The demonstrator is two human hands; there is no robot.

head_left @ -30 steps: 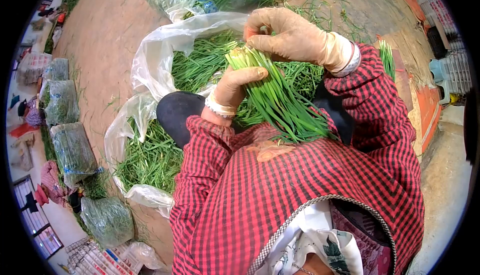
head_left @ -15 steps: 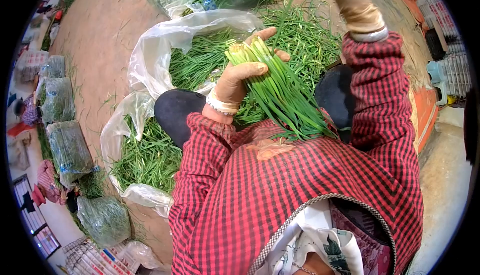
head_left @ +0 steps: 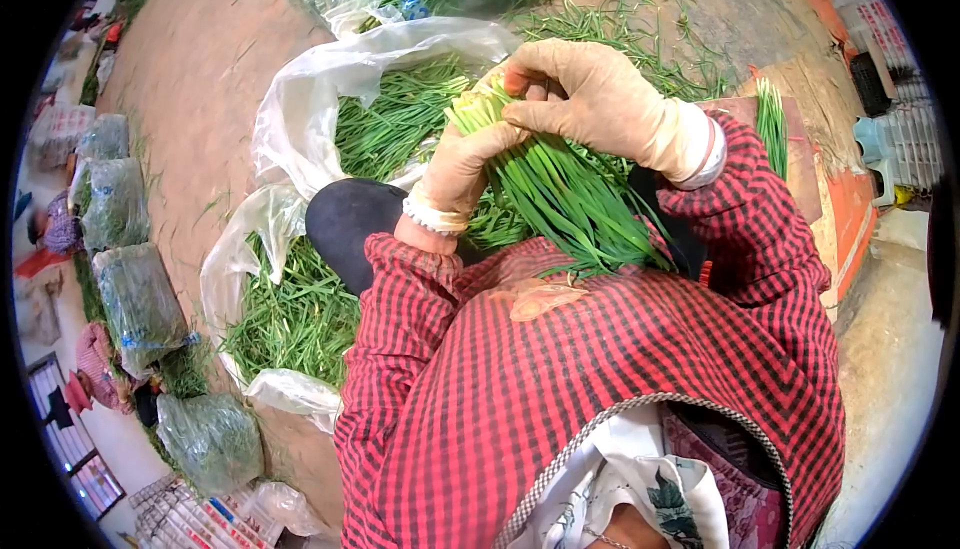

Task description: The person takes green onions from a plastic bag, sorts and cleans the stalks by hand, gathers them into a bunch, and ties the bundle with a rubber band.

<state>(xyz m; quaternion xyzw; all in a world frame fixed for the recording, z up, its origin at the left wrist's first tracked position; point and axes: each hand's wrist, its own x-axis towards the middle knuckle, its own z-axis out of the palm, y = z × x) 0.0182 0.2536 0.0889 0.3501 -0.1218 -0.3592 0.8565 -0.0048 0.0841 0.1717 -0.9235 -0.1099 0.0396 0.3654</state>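
A bunch of green chives (head_left: 570, 194) with pale stem ends lies across my lap, its leaves fanning down toward the checked apron. My left hand (head_left: 462, 164), in a cream glove, is wrapped around the bunch just below the pale ends. Over the top of the same bunch, my gloved right hand (head_left: 610, 99) has thumb and fingers pinched at the stems; its fingertips are partly hidden. Loose chives (head_left: 400, 119) fill an open clear plastic bag (head_left: 300, 99) just beyond my knees.
A second open bag holds shorter green trimmings (head_left: 290, 319) on the left. More cut chives (head_left: 640, 49) are scattered on the floor ahead. A small chive bundle (head_left: 770, 124) lies on a board at right. Filled plastic bags (head_left: 140, 294) line the left side, with people beyond.
My right hand has come down from the upper right to the stem ends of the bunch. The small bundle on the right is now uncovered. My left hand keeps its grip.
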